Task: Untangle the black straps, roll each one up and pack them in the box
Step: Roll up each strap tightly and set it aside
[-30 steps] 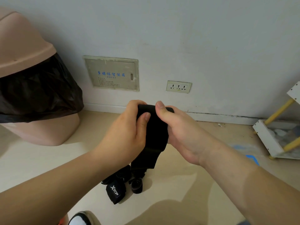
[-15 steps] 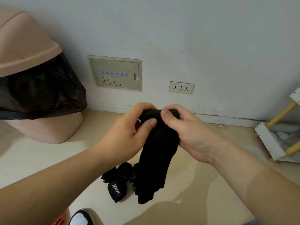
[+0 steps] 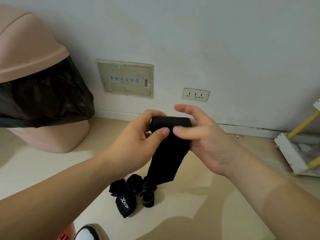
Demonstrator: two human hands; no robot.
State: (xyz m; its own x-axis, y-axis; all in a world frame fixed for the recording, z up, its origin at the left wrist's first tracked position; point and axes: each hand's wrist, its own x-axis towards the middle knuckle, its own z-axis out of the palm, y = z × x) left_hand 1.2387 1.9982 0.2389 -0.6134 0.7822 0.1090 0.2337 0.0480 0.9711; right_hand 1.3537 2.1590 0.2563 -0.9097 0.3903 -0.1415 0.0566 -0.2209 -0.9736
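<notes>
Several rolled straps (image 3: 129,186) are laid on the near floor (image 3: 199,201) | one strap (image 3: 170,153) is part-rolled mid-scene, tail hanging | it is pinched by left hand (image 3: 138,141) and right hand (image 3: 206,142) | box is not seen; packing is judged pending

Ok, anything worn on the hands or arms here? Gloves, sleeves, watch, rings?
Nothing worn. The left hand and the right hand are bare: no gloves, and no rings that show. The left forearm and the right forearm are bare too, with no sleeve, watch or band in view up to the frame edge. The nails that show are short and unpainted.
</notes>
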